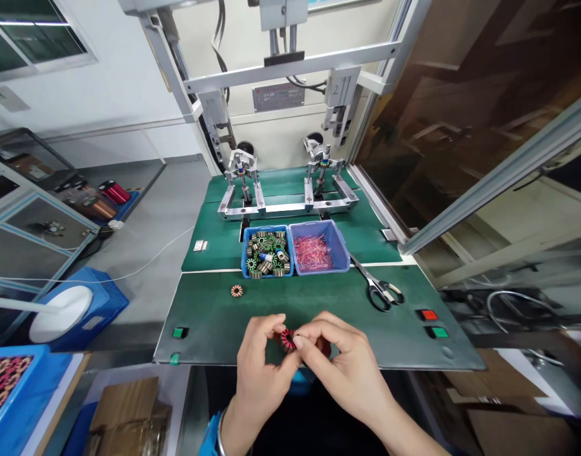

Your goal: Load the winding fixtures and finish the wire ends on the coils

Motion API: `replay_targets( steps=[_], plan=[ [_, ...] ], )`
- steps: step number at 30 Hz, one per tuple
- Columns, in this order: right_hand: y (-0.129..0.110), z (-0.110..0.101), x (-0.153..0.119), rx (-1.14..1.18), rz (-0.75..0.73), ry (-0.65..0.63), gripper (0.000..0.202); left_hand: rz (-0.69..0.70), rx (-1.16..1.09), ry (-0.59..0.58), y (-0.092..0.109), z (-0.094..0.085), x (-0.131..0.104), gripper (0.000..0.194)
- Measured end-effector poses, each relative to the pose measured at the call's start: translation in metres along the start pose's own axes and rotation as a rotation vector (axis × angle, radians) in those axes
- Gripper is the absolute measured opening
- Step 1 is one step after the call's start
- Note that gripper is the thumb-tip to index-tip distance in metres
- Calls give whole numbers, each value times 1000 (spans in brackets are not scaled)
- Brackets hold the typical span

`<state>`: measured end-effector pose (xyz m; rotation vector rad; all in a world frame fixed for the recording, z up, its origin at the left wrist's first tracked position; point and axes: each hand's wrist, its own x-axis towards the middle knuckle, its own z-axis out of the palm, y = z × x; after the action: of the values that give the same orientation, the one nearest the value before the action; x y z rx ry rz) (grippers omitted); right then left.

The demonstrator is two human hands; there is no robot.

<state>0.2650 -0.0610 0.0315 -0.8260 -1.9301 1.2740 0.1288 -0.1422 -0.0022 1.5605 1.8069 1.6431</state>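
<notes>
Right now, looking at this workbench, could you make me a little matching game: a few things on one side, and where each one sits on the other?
Things:
1. small wound coil
2. scissors
3. loose copper ring
4. pink wire bits

Places:
A. in the right-hand blue tray
B. alone on the green mat, left of centre
C. pinched between the fingertips of both hands
D. flat on the mat, right of the trays

Pairs: 1-C, 2-D, 3-B, 4-A
</notes>
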Motion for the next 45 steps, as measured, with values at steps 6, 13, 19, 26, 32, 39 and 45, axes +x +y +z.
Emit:
replay_targets(
  steps=[6,13,19,26,32,39,45],
  plan=[
    [0,0,-1,-46,-7,1,17,-16,21,-14,1,1,0,36],
    [-3,-1,0,-7,15,2,17,-21,24,-18,1,1,-1,35],
    [-6,-9,4,131,-33,136,14,-34,23,4,3,2,0,41],
    [-3,-9,7,73,-45,137,16,-2,58,19,5,3,2,38],
    [-3,-7,5,52,-38,130,17,36,91,15,7,1,4,36],
    [-4,-7,4,49,-34,98,16,40,114,4,5,1,3,36],
    [-3,-8,3,46,-25,85,16,50,117,6,7,1,5,35]
  ],
)
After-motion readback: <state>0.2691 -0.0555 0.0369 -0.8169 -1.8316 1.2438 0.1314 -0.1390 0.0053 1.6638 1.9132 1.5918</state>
